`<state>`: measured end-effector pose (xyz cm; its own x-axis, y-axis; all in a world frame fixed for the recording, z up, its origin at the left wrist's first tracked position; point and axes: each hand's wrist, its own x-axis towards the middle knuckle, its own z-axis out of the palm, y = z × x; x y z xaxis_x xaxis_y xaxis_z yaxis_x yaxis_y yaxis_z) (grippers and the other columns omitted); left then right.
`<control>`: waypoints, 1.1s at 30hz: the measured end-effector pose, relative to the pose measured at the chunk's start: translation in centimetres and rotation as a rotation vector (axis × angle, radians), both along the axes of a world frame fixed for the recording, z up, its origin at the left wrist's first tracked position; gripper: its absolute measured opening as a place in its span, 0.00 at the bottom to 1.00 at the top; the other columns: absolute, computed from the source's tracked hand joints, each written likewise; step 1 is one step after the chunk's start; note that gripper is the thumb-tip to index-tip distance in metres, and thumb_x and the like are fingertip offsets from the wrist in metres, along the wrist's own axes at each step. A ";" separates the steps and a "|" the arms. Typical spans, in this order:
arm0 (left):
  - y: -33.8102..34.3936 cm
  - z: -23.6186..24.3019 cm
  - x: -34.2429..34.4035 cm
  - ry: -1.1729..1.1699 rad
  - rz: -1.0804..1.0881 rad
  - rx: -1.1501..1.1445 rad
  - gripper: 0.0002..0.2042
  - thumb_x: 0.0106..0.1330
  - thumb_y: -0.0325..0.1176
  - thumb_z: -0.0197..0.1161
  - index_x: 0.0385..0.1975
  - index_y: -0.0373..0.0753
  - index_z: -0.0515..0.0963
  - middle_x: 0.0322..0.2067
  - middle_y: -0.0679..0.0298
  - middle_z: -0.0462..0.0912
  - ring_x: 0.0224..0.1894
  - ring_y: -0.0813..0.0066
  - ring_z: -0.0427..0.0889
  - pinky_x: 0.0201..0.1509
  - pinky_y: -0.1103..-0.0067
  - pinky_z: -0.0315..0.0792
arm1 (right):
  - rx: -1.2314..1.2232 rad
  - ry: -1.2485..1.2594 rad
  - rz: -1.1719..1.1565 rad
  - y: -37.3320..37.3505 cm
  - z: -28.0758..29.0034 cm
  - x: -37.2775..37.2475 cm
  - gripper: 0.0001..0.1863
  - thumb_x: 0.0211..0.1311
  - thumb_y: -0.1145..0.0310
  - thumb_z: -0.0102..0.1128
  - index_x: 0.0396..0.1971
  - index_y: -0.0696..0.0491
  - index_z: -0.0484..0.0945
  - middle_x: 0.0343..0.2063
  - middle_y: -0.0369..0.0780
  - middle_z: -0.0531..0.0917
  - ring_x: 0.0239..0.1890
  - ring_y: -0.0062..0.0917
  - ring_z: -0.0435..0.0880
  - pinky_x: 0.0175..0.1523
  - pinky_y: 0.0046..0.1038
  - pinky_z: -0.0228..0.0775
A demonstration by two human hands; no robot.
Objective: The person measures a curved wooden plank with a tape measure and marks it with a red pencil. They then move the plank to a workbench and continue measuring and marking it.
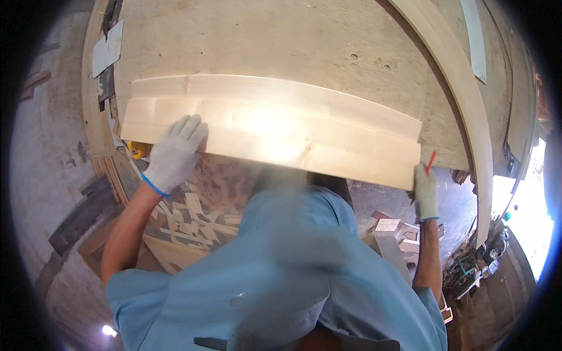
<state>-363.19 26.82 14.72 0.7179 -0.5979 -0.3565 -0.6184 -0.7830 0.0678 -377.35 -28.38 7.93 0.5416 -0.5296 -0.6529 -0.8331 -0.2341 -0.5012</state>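
Note:
A long pale wooden board (234, 124) lies across the worktable in front of me, its far edge curved. A second strip of the same pale wood (234, 88) runs along its far side; I cannot tell if the two are joined. My left hand (177, 151), in a white knit glove with a blue cuff, rests on the board's near edge toward its left end, fingers stretched out over the top. My right hand (426, 193), gloved alike, is closed at the board's right end around a thin red pencil (431, 162), which points upward. Its fingers are partly hidden.
A plywood worktable (281, 41) extends beyond the board. One long curved wooden piece (462, 96) arcs along the right. Beside my left wrist is a yellow tape measure (137, 150). Wood offcuts (190, 219) litter the floor below, and tools (483, 263) stand at lower right.

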 end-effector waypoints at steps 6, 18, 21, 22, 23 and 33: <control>1.0 3.5 6.8 -0.034 0.084 -0.140 0.12 0.63 0.30 0.63 0.46 0.43 0.80 0.45 0.60 0.85 0.47 0.56 0.83 0.51 0.64 0.76 | 0.269 -0.179 -0.120 -1.4 5.2 6.3 0.17 0.71 0.58 0.53 0.44 0.57 0.80 0.20 0.34 0.77 0.11 0.19 0.71 0.15 0.21 0.59; 8.2 -6.5 15.0 -0.285 0.472 -0.315 0.23 0.70 0.39 0.56 0.62 0.36 0.73 0.61 0.48 0.76 0.63 0.53 0.76 0.67 0.68 0.69 | 0.065 -0.259 -0.274 -0.9 0.5 9.1 0.18 0.69 0.55 0.60 0.41 0.56 0.82 0.27 0.37 0.82 0.24 0.20 0.80 0.26 0.21 0.70; 16.7 -9.6 9.9 -0.185 0.974 -0.088 0.29 0.72 0.42 0.52 0.68 0.32 0.64 0.66 0.43 0.70 0.67 0.49 0.71 0.71 0.66 0.63 | -0.313 -0.197 0.079 -0.3 -1.6 4.6 0.20 0.72 0.55 0.56 0.45 0.58 0.84 0.25 0.34 0.82 0.27 0.16 0.76 0.34 0.22 0.71; 20.8 -11.7 8.2 -0.224 0.877 0.152 0.31 0.74 0.45 0.47 0.71 0.31 0.60 0.67 0.43 0.67 0.70 0.50 0.67 0.75 0.65 0.57 | -0.228 -0.270 0.009 1.2 -1.9 3.8 0.20 0.73 0.57 0.56 0.50 0.58 0.82 0.29 0.35 0.83 0.29 0.16 0.75 0.36 0.23 0.71; 20.7 -12.1 6.6 -0.315 0.740 0.284 0.31 0.75 0.48 0.43 0.71 0.32 0.60 0.70 0.45 0.65 0.72 0.52 0.64 0.78 0.66 0.53 | -0.138 -0.332 -0.078 2.9 -2.5 2.5 0.20 0.73 0.59 0.55 0.55 0.57 0.81 0.32 0.36 0.84 0.30 0.17 0.74 0.38 0.24 0.71; 16.9 -8.3 8.0 -0.213 1.250 -0.010 0.32 0.67 0.53 0.50 0.66 0.38 0.71 0.62 0.45 0.74 0.65 0.46 0.72 0.70 0.62 0.63 | -0.566 -0.080 0.250 -2.9 -8.4 1.5 0.28 0.72 0.55 0.53 0.61 0.62 0.75 0.55 0.52 0.82 0.56 0.40 0.81 0.59 0.36 0.70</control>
<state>-355.23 43.75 6.41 0.8350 0.5253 -0.1642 0.5407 -0.8385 0.0672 -375.89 -31.25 -0.45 0.7296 -0.6321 -0.2608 -0.6836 -0.6649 -0.3010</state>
